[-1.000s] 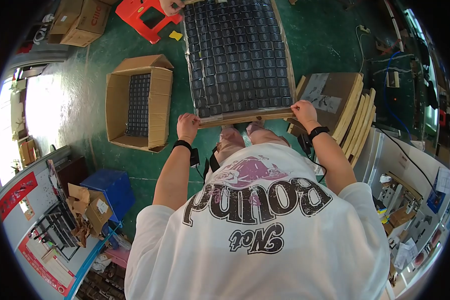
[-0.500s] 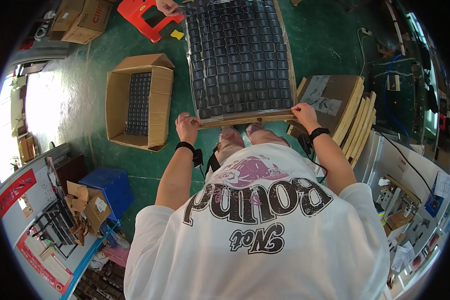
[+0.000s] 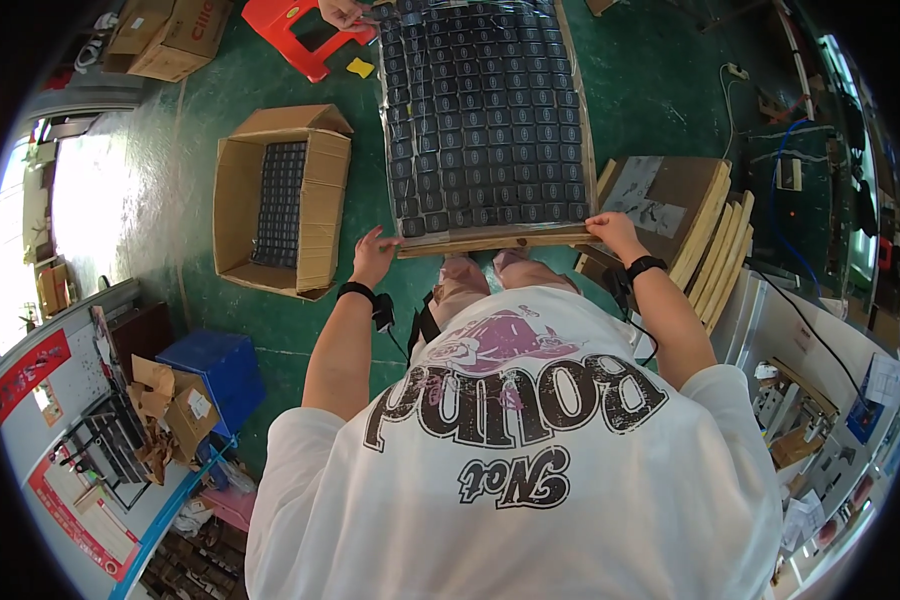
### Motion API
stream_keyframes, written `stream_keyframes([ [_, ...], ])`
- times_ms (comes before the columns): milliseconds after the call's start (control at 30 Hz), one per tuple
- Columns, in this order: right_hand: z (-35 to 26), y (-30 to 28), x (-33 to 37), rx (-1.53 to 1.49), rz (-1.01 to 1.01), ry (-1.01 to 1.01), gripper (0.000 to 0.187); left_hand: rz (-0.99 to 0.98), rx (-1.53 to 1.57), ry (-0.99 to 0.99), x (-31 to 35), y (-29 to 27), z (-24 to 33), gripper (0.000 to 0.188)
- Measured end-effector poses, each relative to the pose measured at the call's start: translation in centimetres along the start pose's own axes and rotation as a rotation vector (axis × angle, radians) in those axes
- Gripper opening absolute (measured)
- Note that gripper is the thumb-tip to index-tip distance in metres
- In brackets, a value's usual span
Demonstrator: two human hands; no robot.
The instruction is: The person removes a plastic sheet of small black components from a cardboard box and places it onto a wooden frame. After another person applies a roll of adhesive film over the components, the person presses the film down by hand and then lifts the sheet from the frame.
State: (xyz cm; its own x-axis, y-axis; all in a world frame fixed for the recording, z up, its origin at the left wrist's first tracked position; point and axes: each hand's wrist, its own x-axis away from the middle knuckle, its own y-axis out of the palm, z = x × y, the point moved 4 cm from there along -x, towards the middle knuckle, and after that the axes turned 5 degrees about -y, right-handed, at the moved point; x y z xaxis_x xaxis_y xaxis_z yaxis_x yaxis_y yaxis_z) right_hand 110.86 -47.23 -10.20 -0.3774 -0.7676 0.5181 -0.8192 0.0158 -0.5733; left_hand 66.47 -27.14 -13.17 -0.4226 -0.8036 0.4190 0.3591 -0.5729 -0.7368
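Note:
Before me lies a wood-edged board [image 3: 560, 240] covered by rows of small black square pieces [image 3: 485, 135]. Clear plastic film [image 3: 440, 238] stretches over them, shiny along the near edge. At the near left corner, my left hand [image 3: 374, 256] pinches the film's edge between thumb and forefinger, its other fingers raised. My right hand [image 3: 618, 234] is closed at the near right corner, thumb and fingers pressed on the film by the wooden edge. Across the board, another person's hand [image 3: 343, 12] is at the far left corner.
An open cardboard box [image 3: 325, 210] holding similar black pieces stands on the left. Wood-edged boards [image 3: 695, 225] are stacked to the right. A red plastic stool [image 3: 310, 60] and a yellow scrap [image 3: 360, 68] are far left; a blue bin [image 3: 225, 375] is nearer.
My left hand has shifted very slightly, with its upper fingers spreading. My right hand stays at its corner. The other person's hand has moved slightly nearer.

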Motion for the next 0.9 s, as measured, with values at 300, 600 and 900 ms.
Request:
stream_keyframes([
  [300, 0.1, 0.0, -0.2, -0.019, -0.045, 0.021, 0.018, 0.034, 0.041, -0.234, 0.6, 0.3, -6.0, 0.026],
  [600, 2.8, -1.1, -2.3, -0.2, -0.026, 0.132, 0.021, 0.173, 0.48, -0.249, -0.9, -1.8, -2.9, 0.03],
  [900, -6.9, 5.9, -4.9, -0.314, -0.28, -0.051, 0.022, -0.495, 0.623, -0.347, -4.6, 1.8, 10.5, 0.033],
])
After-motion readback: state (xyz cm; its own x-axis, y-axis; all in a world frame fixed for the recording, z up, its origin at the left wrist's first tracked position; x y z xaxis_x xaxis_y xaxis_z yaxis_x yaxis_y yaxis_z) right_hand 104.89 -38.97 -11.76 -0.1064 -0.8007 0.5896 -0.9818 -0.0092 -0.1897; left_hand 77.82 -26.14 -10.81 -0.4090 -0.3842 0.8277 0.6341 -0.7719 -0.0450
